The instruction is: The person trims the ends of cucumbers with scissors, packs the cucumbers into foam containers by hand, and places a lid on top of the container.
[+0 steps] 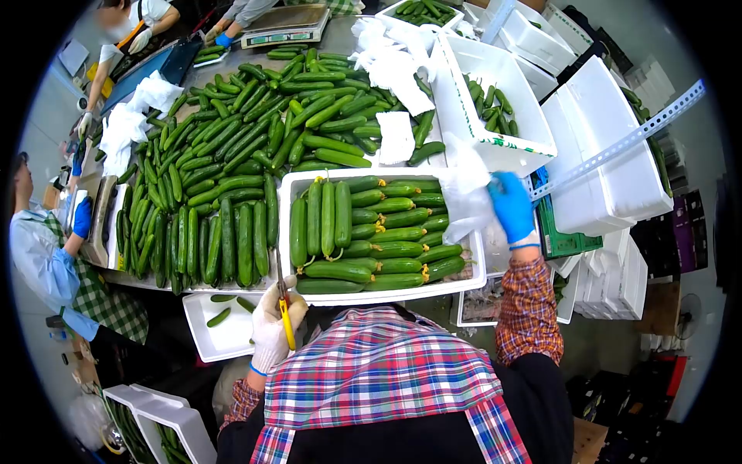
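Note:
My left hand (272, 323), in a white knit glove, is closed around yellow-handled scissors (287, 315), their blades pointing away from me by the box's near left corner. My right hand (510, 207), in a blue glove, is closed at the edge of thin white plastic film (467, 189), which hangs over the box's right side. Between my hands stands a white foam box (386, 297) holding rows of cucumbers (399, 249), some with yellow blossom ends. Several cucumbers at its left lie lengthwise, the others crosswise.
A large cucumber pile (232, 147) covers the table to the left. Foam boxes (495, 147) and a perforated metal bar (641, 133) stand right. A small white tray (212, 329) sits below the table edge. Co-workers stand left, near a scale (284, 25).

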`<state>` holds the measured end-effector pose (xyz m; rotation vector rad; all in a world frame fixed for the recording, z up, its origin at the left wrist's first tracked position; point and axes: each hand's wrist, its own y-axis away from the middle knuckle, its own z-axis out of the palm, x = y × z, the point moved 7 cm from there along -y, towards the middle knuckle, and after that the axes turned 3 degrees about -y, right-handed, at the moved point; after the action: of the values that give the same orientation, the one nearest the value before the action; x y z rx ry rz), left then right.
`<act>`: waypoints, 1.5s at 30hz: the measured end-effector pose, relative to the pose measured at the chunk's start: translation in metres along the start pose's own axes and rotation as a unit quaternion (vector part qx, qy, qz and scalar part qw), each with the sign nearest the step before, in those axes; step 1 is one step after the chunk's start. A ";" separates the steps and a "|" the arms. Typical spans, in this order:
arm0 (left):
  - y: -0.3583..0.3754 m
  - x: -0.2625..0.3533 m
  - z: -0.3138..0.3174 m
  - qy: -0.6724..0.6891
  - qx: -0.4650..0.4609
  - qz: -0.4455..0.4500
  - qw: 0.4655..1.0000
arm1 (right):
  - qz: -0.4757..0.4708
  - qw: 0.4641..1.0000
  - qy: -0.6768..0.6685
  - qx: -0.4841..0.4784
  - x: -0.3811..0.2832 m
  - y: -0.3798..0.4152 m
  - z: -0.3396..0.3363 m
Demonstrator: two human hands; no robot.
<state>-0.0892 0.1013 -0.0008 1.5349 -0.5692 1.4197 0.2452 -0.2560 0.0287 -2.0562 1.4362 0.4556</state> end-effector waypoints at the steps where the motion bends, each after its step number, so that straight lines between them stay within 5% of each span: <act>1: -0.003 0.000 0.005 -0.022 0.000 0.002 1.000 | -0.032 0.998 0.029 -0.036 0.003 0.009 0.016; 3: -0.008 0.002 0.017 -0.018 -0.009 0.012 1.000 | -0.148 0.986 0.041 -0.071 -0.025 0.030 0.037; 6: -0.014 0.006 0.033 -0.004 -0.024 0.001 1.000 | -0.084 0.978 0.129 -0.140 -0.058 0.033 0.047; 11: -0.017 0.009 0.046 -0.017 -0.021 0.007 1.000 | -0.183 0.938 0.203 -0.212 -0.039 0.025 0.068; 15: -0.014 0.009 0.048 -0.009 -0.007 0.019 1.000 | -0.205 0.969 0.090 -0.104 -0.010 0.024 0.062; 19: -0.008 0.013 0.059 0.006 -0.018 0.000 1.000 | -0.140 0.982 -0.117 -0.038 -0.042 0.053 0.042; 27: -0.013 0.022 0.115 -0.022 -0.115 -0.042 0.992 | 0.042 0.988 -0.127 -0.071 0.009 0.057 0.006; 32: -0.023 0.019 0.133 -0.029 -0.149 -0.046 0.987 | 0.183 0.883 -0.432 -0.001 0.012 0.097 -0.037; 34: -0.023 0.016 0.155 -0.026 -0.194 -0.074 0.978 | 0.144 0.901 -0.404 -0.070 -0.033 0.126 -0.028; 35: -0.023 0.008 0.169 0.001 -0.231 -0.093 0.968 | 0.200 0.869 -0.425 -0.157 -0.063 0.142 -0.017; 38: -0.023 -0.001 0.198 -0.101 -0.299 -0.033 0.948 | -0.027 0.931 -0.336 -0.138 -0.112 0.171 0.017; 39: -0.021 -0.003 0.203 -0.101 -0.308 -0.035 0.945 | 0.033 0.922 -0.345 -0.174 -0.109 0.177 0.024; 42: -0.025 0.002 0.210 0.032 -0.290 -0.080 0.953 | 0.004 0.898 -0.413 -0.151 -0.115 0.177 0.007; 44: -0.027 0.000 0.208 0.009 -0.296 -0.099 0.950 | 0.142 0.719 -0.658 -0.174 -0.109 0.184 0.008; 45: -0.027 -0.002 0.209 0.006 -0.293 -0.113 0.949 | 0.143 0.719 -0.658 -0.170 -0.106 0.184 0.003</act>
<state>0.0384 -0.0655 0.0120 1.0720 -0.7058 0.9643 0.0354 -0.2222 0.0391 -1.0450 0.6982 1.9245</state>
